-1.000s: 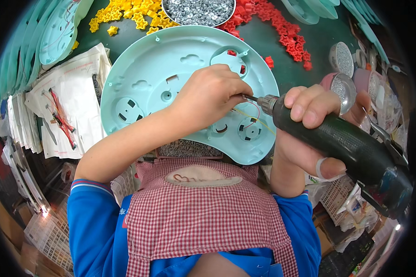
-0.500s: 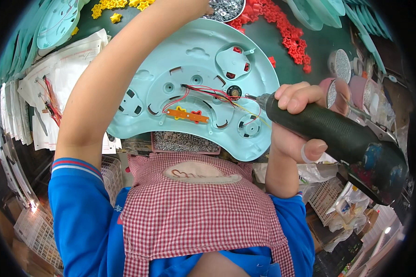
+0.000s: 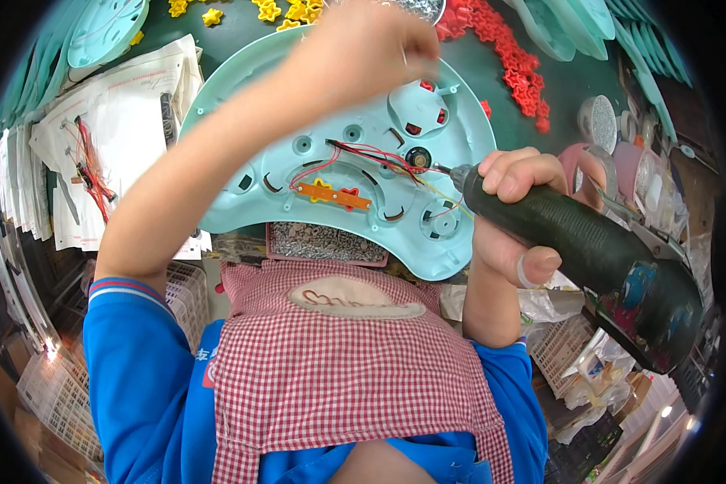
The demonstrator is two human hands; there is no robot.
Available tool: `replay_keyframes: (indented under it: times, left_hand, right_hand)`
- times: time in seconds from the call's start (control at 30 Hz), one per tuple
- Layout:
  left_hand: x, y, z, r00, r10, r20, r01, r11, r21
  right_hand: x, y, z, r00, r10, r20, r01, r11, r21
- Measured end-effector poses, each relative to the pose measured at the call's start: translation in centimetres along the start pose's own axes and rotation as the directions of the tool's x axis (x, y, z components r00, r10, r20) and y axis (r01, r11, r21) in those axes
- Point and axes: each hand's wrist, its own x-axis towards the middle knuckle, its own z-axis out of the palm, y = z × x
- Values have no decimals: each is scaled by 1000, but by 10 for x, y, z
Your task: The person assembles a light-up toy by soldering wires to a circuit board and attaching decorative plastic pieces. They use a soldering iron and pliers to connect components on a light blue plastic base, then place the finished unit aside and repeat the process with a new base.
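My right hand [image 3: 518, 211] is wrapped round a dark electric screwdriver [image 3: 577, 230], whose tip points left at a round black part [image 3: 419, 159] in the turquoise plastic shell. That curved shell [image 3: 254, 206] lies open side up before me. Red, black and yellow wires [image 3: 371, 155] run across its middle, and an orange-brown circuit strip [image 3: 333, 195] with a yellow and a red star sits near its front. Over the far part of the shell, my left hand [image 3: 371, 48] is blurred, its fingers curled together; what they pinch, if anything, cannot be made out.
A metal bowl of screws [image 3: 429, 8] stands at the far edge. Red star pieces [image 3: 518, 68] trail to its right, yellow stars [image 3: 268, 10] to its left. Papers with wire bundles [image 3: 93, 173] lie left. A tray of small metal parts [image 3: 327, 242] sits in front.
My left hand has come away from the screw bowl, nearer and to the right over the shell. The shell has shifted slightly right. The screwdriver stays in my right hand.
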Motion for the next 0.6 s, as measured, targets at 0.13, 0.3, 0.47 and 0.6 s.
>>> replay_keyframes:
  times: [0.13, 0.3, 0.47, 0.6]
  left_hand:
    - [-60, 44, 10, 956, -6, 295, 19, 999, -41]
    - [-75, 44, 15, 979, 39, 200, -30, 999, -45]
    - [-79, 41, 16, 988, 41, 147, -34, 998, -51]
    - [-79, 41, 16, 990, 140, 21, -138, 989, -49]
  right_hand:
    - [3, -1, -4, 998, 53, 31, -52, 999, -10]
    - [0, 5, -5, 996, 48, 73, -50, 998, 28]
    - [7, 0, -12, 987, 78, 141, -86, 995, 52]
    - [13, -12, -10, 978, 56, 199, -89, 983, 158]
